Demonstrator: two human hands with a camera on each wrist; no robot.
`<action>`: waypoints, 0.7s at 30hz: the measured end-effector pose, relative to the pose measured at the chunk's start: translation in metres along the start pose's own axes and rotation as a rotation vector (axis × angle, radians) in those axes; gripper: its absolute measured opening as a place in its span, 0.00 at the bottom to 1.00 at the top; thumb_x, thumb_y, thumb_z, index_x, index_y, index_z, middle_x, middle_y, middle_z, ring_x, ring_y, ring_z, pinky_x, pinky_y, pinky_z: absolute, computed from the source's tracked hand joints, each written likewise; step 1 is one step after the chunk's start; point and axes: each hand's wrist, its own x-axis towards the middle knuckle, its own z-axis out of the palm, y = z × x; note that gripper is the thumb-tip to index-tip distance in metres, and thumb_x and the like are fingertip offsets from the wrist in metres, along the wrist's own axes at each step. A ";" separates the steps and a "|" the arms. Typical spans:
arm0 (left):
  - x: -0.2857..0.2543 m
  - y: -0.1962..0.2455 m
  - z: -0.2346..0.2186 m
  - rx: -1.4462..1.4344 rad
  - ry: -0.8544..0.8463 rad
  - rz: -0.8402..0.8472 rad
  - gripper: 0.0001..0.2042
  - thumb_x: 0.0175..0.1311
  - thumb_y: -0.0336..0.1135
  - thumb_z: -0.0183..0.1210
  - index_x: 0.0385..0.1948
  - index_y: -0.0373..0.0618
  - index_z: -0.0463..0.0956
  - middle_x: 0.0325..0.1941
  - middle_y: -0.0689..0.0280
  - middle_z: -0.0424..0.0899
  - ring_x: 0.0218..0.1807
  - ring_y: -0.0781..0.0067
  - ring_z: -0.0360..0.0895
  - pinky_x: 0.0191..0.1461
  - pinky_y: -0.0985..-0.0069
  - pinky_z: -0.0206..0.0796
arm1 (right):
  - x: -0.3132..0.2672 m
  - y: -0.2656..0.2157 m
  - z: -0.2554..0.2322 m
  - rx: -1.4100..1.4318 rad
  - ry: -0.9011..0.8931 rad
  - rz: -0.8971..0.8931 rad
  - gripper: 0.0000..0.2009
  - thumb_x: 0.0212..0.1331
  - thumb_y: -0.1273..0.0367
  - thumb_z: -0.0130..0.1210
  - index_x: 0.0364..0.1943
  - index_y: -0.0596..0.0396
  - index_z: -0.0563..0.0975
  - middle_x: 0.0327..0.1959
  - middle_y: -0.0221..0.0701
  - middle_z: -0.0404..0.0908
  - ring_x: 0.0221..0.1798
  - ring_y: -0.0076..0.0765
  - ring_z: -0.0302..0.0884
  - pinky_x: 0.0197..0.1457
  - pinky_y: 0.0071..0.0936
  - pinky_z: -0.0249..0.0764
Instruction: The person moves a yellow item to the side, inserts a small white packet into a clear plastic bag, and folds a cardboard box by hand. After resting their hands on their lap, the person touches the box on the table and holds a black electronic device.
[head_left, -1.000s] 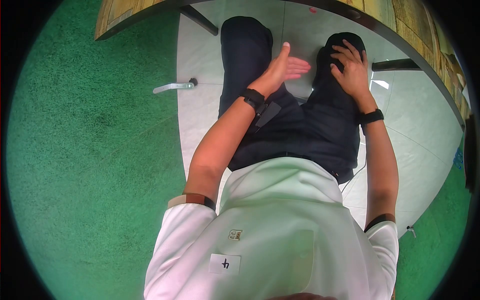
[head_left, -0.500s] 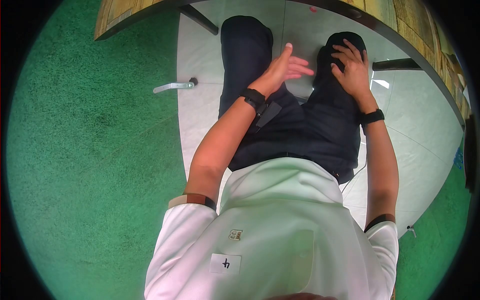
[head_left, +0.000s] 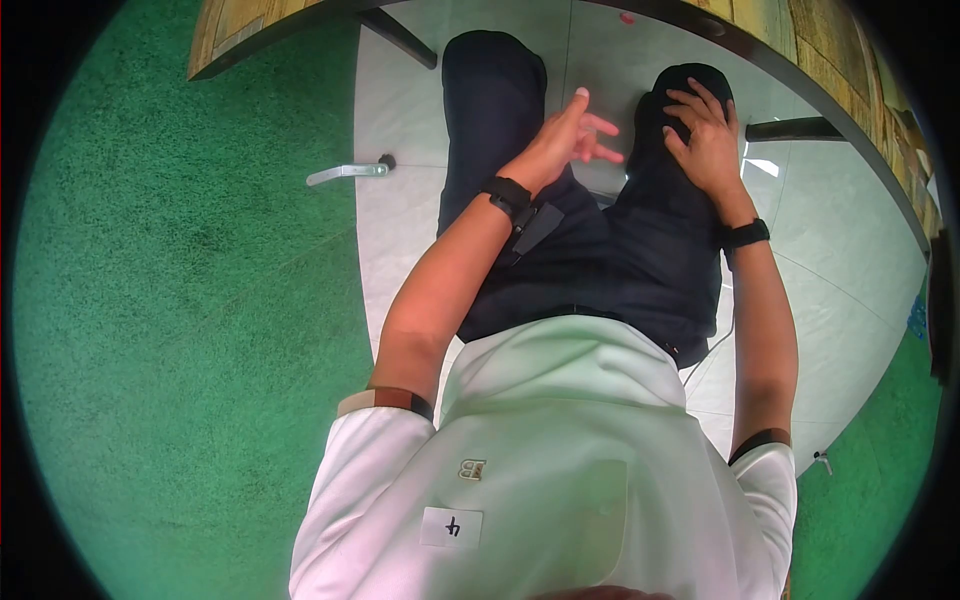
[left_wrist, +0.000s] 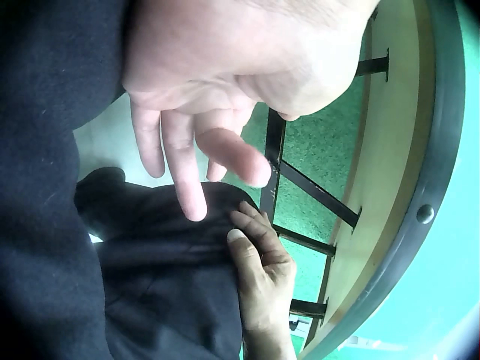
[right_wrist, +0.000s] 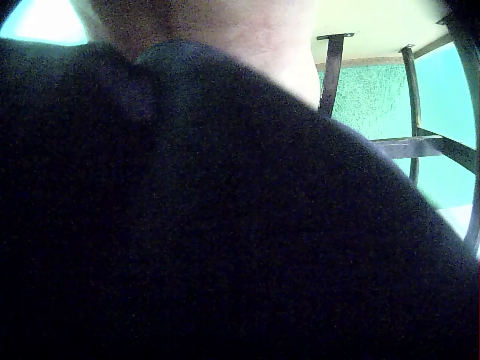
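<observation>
In the head view, the left hand is held over the inner side of the left thigh, thumb pointing away from the body, with spread fingers aimed toward the other knee. It holds nothing. The left wrist view shows this hand large, its fingers apart at differing angles. The right hand rests on the right knee of the dark trousers, fingers spread. The right wrist view is mostly dark trouser cloth, with part of the right hand above it and its fingers hidden.
A wood-topped table with a dark edge curves across the front, over dark legs. Pale tiles lie under the person, with green flooring beside them. A metal bracket juts out at left.
The fingers of the left hand have gone from lying close together to spread apart, some bending more. The right hand stays on the knee.
</observation>
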 end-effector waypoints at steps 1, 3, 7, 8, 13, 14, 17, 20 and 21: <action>0.001 -0.001 -0.001 -0.019 -0.010 0.006 0.41 0.76 0.64 0.27 0.50 0.25 0.75 0.11 0.69 0.63 0.44 0.53 0.85 0.66 0.60 0.63 | 0.000 0.000 0.000 0.000 0.000 0.000 0.12 0.55 0.64 0.60 0.44 0.46 0.83 0.62 0.19 0.76 0.76 0.33 0.58 0.76 0.62 0.47; 0.002 -0.002 -0.002 -0.038 -0.020 0.012 0.41 0.76 0.63 0.27 0.49 0.24 0.75 0.10 0.71 0.59 0.40 0.53 0.86 0.65 0.60 0.64 | 0.000 0.001 0.001 0.002 0.007 -0.008 0.12 0.55 0.64 0.60 0.44 0.46 0.83 0.62 0.19 0.76 0.76 0.33 0.58 0.76 0.62 0.47; 0.002 -0.003 -0.002 -0.026 -0.030 0.034 0.41 0.77 0.62 0.28 0.47 0.23 0.76 0.10 0.73 0.56 0.33 0.56 0.85 0.62 0.61 0.67 | 0.000 0.001 0.001 -0.001 0.002 -0.007 0.12 0.55 0.64 0.60 0.44 0.46 0.83 0.62 0.19 0.76 0.76 0.33 0.58 0.76 0.62 0.48; 0.002 -0.003 -0.002 -0.024 -0.025 0.029 0.41 0.77 0.62 0.28 0.47 0.23 0.76 0.10 0.74 0.55 0.32 0.57 0.84 0.62 0.61 0.67 | 0.000 0.000 0.001 -0.003 0.000 -0.005 0.12 0.55 0.64 0.60 0.44 0.46 0.83 0.62 0.19 0.76 0.76 0.33 0.58 0.76 0.62 0.48; 0.001 -0.001 -0.001 -0.033 -0.021 0.021 0.40 0.77 0.62 0.28 0.46 0.23 0.76 0.10 0.74 0.55 0.29 0.59 0.83 0.61 0.63 0.68 | 0.000 -0.001 -0.001 0.003 0.000 -0.004 0.13 0.55 0.64 0.59 0.45 0.46 0.83 0.62 0.20 0.76 0.76 0.34 0.58 0.76 0.62 0.47; 0.001 -0.001 -0.001 -0.036 -0.018 0.015 0.40 0.77 0.61 0.28 0.46 0.23 0.76 0.10 0.74 0.55 0.29 0.60 0.83 0.60 0.64 0.68 | 0.000 -0.001 -0.001 0.003 -0.004 -0.002 0.13 0.55 0.64 0.59 0.45 0.46 0.83 0.62 0.20 0.76 0.76 0.34 0.58 0.77 0.62 0.47; 0.000 -0.001 -0.001 -0.022 -0.011 0.017 0.40 0.77 0.61 0.29 0.46 0.23 0.76 0.10 0.74 0.55 0.30 0.60 0.83 0.59 0.64 0.68 | 0.000 0.000 0.002 0.009 0.020 -0.006 0.12 0.54 0.64 0.61 0.43 0.46 0.83 0.61 0.19 0.77 0.75 0.33 0.59 0.76 0.62 0.47; 0.001 -0.002 -0.002 -0.030 -0.023 0.018 0.40 0.77 0.62 0.29 0.46 0.24 0.76 0.11 0.74 0.56 0.31 0.60 0.83 0.59 0.64 0.68 | 0.000 0.000 0.003 0.016 0.047 -0.012 0.12 0.53 0.64 0.62 0.42 0.46 0.84 0.60 0.18 0.77 0.74 0.32 0.60 0.75 0.62 0.48; 0.002 -0.002 -0.002 -0.030 -0.023 0.018 0.40 0.77 0.62 0.29 0.46 0.24 0.76 0.11 0.74 0.56 0.31 0.60 0.83 0.59 0.64 0.68 | 0.000 0.000 0.002 0.017 0.048 -0.013 0.12 0.53 0.64 0.62 0.42 0.46 0.84 0.60 0.18 0.77 0.74 0.32 0.60 0.75 0.62 0.48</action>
